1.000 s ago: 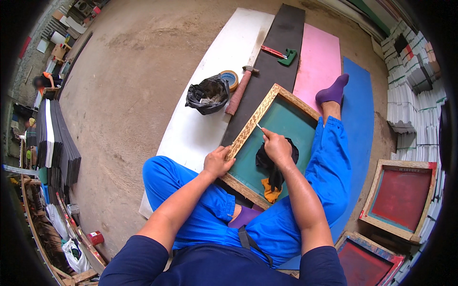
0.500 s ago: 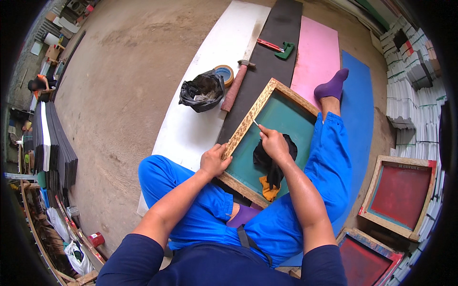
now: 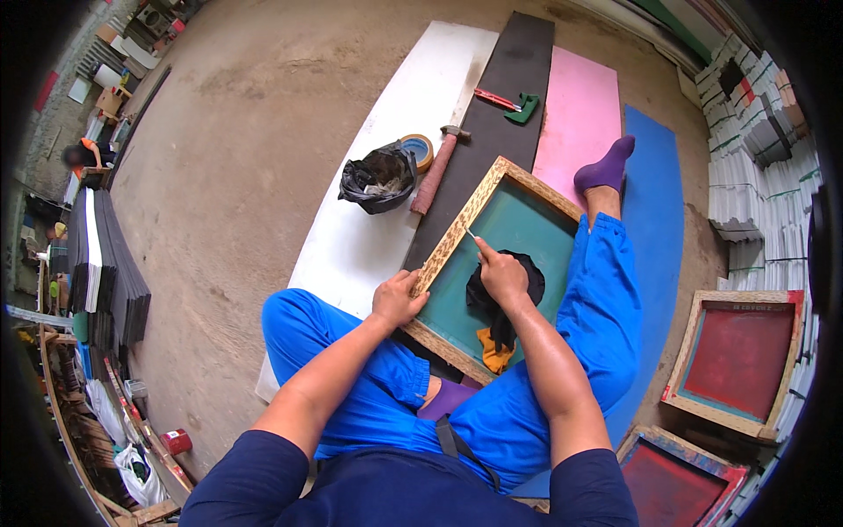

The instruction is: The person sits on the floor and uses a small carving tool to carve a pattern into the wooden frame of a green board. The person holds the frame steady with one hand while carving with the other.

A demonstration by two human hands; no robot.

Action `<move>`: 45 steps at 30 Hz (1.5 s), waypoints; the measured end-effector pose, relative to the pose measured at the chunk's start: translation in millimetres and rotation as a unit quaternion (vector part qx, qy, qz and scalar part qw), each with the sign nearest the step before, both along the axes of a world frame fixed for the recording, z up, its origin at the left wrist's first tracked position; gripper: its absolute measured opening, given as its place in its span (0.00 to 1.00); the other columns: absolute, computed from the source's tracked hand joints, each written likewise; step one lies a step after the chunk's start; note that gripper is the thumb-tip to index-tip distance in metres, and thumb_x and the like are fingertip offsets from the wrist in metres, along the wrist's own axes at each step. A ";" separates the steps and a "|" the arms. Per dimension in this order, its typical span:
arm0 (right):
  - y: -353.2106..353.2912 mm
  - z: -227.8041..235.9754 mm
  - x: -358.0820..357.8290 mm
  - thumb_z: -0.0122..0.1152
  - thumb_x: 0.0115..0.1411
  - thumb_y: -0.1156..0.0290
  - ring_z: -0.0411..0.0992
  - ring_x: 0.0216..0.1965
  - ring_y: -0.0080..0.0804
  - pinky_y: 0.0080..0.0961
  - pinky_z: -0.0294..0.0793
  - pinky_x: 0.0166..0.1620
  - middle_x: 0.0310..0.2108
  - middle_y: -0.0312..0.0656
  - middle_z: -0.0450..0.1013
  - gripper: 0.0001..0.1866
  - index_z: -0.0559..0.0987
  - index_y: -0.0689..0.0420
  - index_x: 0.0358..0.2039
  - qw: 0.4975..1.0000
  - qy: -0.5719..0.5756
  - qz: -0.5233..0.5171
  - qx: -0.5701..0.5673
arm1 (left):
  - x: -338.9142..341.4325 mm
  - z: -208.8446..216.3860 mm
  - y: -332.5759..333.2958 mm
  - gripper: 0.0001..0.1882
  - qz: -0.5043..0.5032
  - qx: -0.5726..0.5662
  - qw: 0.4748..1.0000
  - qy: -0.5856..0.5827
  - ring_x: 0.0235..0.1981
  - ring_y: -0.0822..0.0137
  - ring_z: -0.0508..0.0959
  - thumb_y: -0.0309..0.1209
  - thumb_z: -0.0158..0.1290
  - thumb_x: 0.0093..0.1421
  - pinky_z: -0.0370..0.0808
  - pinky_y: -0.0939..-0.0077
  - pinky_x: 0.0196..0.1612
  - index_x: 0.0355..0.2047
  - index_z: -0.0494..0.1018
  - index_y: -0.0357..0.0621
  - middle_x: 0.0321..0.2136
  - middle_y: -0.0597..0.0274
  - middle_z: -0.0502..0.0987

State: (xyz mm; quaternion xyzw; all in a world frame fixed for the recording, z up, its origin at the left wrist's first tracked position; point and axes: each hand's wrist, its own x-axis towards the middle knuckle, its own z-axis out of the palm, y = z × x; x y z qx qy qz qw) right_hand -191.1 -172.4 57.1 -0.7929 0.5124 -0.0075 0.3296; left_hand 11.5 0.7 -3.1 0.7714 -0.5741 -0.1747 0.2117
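Well, a rectangular, speckled-tan wooden frame (image 3: 463,227) with a flat green panel (image 3: 531,221) lies between the blue-trousered legs (image 3: 601,294); the left hand (image 3: 399,299) clasps its side, the right hand (image 3: 504,277) pinches a thin, pale stick (image 3: 471,234). An open black plastic bag (image 3: 373,203) holds greyish scraps (image 3: 385,187).

Left head-worn fisheye, upright, wide; looks down and forward, lap (image 3: 378,432) close below, floor (image 3: 228,184) farther off.

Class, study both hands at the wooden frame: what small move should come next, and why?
Probably a short stroke of the thin tool along the inner left edge of the wooden frame: the right hand holds the tool with its tip near that edge, while the left hand grips the same side, which should keep it steady.
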 end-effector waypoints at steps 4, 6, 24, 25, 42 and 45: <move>-24.0 -104.5 -24.9 0.60 0.70 0.62 0.83 0.43 0.56 0.47 0.82 0.47 0.40 0.55 0.84 0.26 0.75 0.43 0.68 0.953 -0.302 -0.024 -0.027 | -10.0 -0.2 -11.4 0.29 -0.018 -0.007 1.000 0.002 0.41 0.50 0.83 0.47 0.63 0.59 0.81 0.56 0.45 0.58 0.78 0.46 0.42 0.57 0.81; -15.5 -48.8 -1.7 0.60 0.70 0.62 0.81 0.51 0.55 0.44 0.79 0.54 0.47 0.56 0.82 0.24 0.77 0.45 0.66 0.934 -0.226 -0.133 0.244 | 3.5 -1.5 4.0 0.30 0.002 0.001 1.000 -0.001 0.41 0.50 0.83 0.47 0.63 0.59 0.81 0.56 0.45 0.58 0.78 0.46 0.42 0.57 0.81; -45.0 -32.5 -16.0 0.57 0.72 0.61 0.78 0.33 0.39 0.38 0.77 0.39 0.39 0.44 0.83 0.24 0.77 0.41 0.67 0.964 -0.178 -0.053 0.191 | -7.3 16.9 -5.7 0.31 -0.004 0.041 0.999 -0.006 0.42 0.51 0.84 0.49 0.64 0.59 0.81 0.56 0.44 0.58 0.78 0.46 0.41 0.57 0.80; -47.3 -34.3 -17.8 0.57 0.71 0.61 0.83 0.42 0.49 0.46 0.79 0.46 0.46 0.51 0.84 0.24 0.77 0.40 0.67 0.984 -0.142 -0.024 0.102 | -8.7 20.4 -7.7 0.30 -0.006 0.044 0.999 -0.012 0.42 0.51 0.84 0.48 0.64 0.59 0.81 0.56 0.44 0.58 0.78 0.46 0.41 0.57 0.80; -44.2 -0.4 6.0 0.56 0.71 0.60 0.81 0.42 0.59 0.55 0.80 0.47 0.39 0.56 0.83 0.19 0.81 0.38 0.61 0.997 -0.046 0.034 -0.050 | -12.4 10.9 -3.5 0.27 0.027 0.005 1.000 -0.009 0.40 0.51 0.83 0.44 0.64 0.59 0.81 0.57 0.44 0.55 0.78 0.44 0.38 0.56 0.80; -43.8 -0.7 4.1 0.56 0.71 0.60 0.81 0.42 0.59 0.55 0.80 0.47 0.39 0.57 0.83 0.19 0.81 0.39 0.60 0.996 -0.054 0.028 -0.058 | -11.5 9.2 -3.0 0.27 0.020 -0.008 1.000 -0.012 0.39 0.51 0.83 0.44 0.64 0.59 0.81 0.57 0.43 0.55 0.78 0.44 0.38 0.56 0.80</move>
